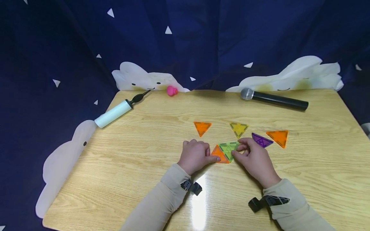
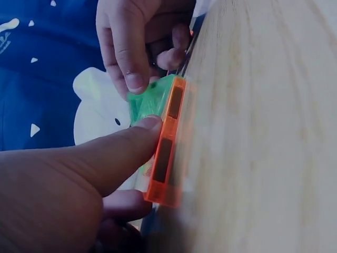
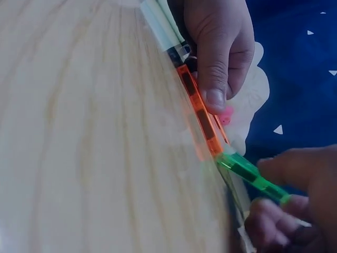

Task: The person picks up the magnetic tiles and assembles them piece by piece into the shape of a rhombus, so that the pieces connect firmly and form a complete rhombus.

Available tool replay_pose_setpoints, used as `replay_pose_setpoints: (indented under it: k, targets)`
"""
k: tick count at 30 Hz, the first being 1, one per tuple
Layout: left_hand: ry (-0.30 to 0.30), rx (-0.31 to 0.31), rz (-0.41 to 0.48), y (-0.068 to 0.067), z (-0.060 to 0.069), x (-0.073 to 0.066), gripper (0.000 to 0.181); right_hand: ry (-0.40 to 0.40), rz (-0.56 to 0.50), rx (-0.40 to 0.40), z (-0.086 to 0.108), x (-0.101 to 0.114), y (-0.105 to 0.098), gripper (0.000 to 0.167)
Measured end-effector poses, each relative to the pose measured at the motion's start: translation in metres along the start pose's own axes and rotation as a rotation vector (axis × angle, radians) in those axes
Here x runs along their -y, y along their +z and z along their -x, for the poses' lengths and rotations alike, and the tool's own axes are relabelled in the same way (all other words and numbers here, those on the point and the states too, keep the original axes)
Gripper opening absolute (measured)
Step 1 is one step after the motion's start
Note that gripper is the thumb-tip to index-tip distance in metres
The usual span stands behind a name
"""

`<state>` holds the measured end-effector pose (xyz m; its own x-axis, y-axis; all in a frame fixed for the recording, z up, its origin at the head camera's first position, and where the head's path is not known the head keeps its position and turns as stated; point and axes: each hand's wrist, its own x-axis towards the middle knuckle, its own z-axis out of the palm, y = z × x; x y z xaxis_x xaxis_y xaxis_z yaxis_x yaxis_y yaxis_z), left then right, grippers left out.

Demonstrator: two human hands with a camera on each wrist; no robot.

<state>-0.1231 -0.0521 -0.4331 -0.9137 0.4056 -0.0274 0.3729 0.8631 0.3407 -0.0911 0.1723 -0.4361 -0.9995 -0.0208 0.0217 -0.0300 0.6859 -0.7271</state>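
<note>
My left hand holds an orange triangular magnetic tile at its left side. The thumb lies on top of it, with the other fingers curled. My right hand pinches a green triangular magnetic tile between thumb and fingers. In the head view the two tiles meet along one slanted edge. From the right wrist view, the orange tile rests near the tabletop, while the green tile tilts against it. The left wrist view shows the orange tile's edge with dark magnet strips inside.
Beyond the hands lie another orange triangle and a yellow triangle. A purple triangle and an orange triangle lie by the right hand. Farther back are a hand pump, pink object and microphone on the table.
</note>
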Motion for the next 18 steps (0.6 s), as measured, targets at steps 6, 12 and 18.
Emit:
replay_pose_setpoints:
  k: [6, 12, 18]
  targets:
    - [-0.009, -0.022, 0.225, -0.005, -0.013, 0.025, 0.039, 0.034, -0.118, -0.047, 0.000, -0.005, 0.002, 0.035]
    - [-0.082, -0.088, 0.360, -0.011, -0.025, 0.044, 0.041, 0.043, -0.133, -0.040, -0.001, -0.008, 0.003, 0.034]
    - [-0.138, -0.138, 0.331, -0.013, -0.034, 0.048, 0.052, 0.048, -0.138, -0.029, -0.002, -0.008, 0.004, 0.034]
